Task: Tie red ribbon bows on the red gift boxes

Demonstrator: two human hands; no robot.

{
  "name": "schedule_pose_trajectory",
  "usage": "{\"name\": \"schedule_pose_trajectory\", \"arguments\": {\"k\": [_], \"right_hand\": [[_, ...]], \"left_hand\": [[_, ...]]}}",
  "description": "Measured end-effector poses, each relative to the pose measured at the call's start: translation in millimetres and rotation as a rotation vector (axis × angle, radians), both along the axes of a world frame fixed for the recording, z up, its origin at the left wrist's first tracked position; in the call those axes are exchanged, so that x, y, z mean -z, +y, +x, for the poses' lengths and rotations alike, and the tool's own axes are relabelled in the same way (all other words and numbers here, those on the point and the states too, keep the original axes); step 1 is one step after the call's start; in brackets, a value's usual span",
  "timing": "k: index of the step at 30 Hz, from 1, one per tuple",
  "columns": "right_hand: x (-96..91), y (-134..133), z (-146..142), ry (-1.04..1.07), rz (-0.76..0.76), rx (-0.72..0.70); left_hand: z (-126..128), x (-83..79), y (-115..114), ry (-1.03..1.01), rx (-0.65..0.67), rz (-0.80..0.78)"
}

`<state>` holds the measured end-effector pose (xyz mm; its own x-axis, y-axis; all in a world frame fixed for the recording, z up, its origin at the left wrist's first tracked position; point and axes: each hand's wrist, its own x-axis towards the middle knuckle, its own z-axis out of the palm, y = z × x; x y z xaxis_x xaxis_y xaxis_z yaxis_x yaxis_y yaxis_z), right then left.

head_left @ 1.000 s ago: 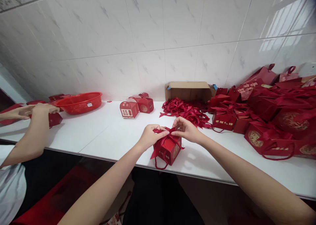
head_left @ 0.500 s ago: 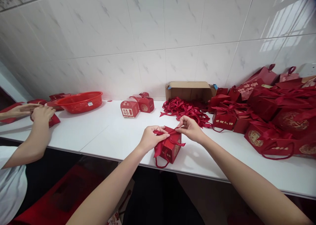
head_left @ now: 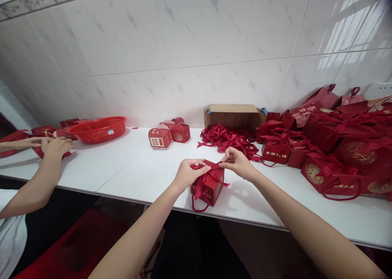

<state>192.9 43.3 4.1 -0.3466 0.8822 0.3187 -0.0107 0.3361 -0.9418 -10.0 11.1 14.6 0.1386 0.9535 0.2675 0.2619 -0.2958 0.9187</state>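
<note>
A small red gift box with gold print stands near the table's front edge, a twisted cord handle hanging at its front. Across its top runs a red satin ribbon with loose ends over the front and right side. My left hand pinches the ribbon at the box's upper left, thumb and fingers pressed together. On the other side, my right hand is closed in a pinch on the ribbon at the upper right. The fingers partly cover the knot area.
A pile of red ribbons spills from a cardboard box by the wall. Many red gift boxes crowd the right side. Several smaller boxes stand mid-table. Left are a red plastic basin and a co-worker's hands on a red box.
My hands stay pinched on the ribbon, with only slight shifts of the fingers. The view has tilted a little. The co-worker's hands have moved slightly lower over their box.
</note>
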Motion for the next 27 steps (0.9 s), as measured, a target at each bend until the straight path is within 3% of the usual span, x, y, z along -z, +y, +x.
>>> {"name": "schedule_pose_trajectory", "arguments": {"k": [12, 17, 20, 23, 27], "right_hand": [[2.4, -15, 15, -0.121, 0.15, 0.111], [21.9, -54, 15, -0.264, 0.274, -0.1], [39.7, -83, -2, -0.376, 0.306, 0.058], [47.0, -100, -11, -0.364, 0.364, 0.267], [23.0, -89, 22, -0.398, 0.563, 0.492]], "left_hand": [[7, -3.5, -13, 0.059, 0.075, 0.007], [8, -1.5, -21, -0.181, 0.146, -0.008], [-1, 8.9, -31, -0.42, 0.191, -0.099], [-15, 28.5, -37, -0.42, 0.099, -0.143], [-32, 52.2, -33, -0.383, -0.126, -0.189]]}}
